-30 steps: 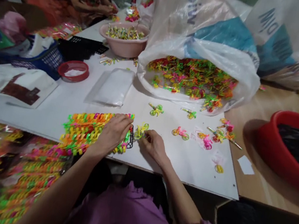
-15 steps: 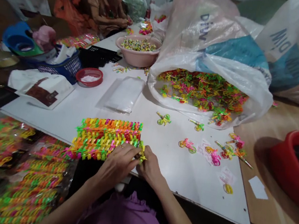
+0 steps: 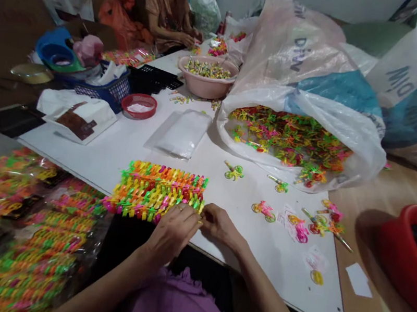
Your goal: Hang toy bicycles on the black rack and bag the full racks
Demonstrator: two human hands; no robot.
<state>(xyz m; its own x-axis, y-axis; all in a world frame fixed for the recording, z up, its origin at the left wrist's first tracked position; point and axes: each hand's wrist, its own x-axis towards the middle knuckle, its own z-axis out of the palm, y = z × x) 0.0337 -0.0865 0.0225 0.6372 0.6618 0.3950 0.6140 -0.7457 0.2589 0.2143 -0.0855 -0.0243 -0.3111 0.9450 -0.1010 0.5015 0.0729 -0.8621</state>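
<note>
Block of neon plastic toy bicycles (image 3: 157,194), linked in overlapping rows, knobbly and ribbed, flat on the white bench (image 3: 259,261), just behind its front edge. Long axis roughly left to right, near parallel to that edge; right end toward the hands, left end toward the packed bags of toys (image 3: 29,249), glossy clear film over bright rows, below the bench edge.

Left hand (image 3: 171,234) curled over the block's lower right corner, touching it. Right hand (image 3: 219,224) just beside, reaching in at the block's right end. Grip of each hand: bent, but closed on a piece or merely resting, impossible to tell.

Open white surface to the right of the hands, as far as the loose toy bicycles (image 3: 265,211), well apart from the block; bench corner and right edge beyond these. Front edge close under both forearms. Flat clear plastic bag (image 3: 182,133) behind the block, smooth and shiny. Farther back, a large woven-look white sack (image 3: 290,142) with its mouth rolled open, holding a heap of tangled colored pieces, and a pink plastic basin (image 3: 205,88) of small pieces. Red tub (image 3: 389,237) with black lining off the bench, to the right. Co-worker (image 3: 168,7) at the far end, hands low over the bench.
</note>
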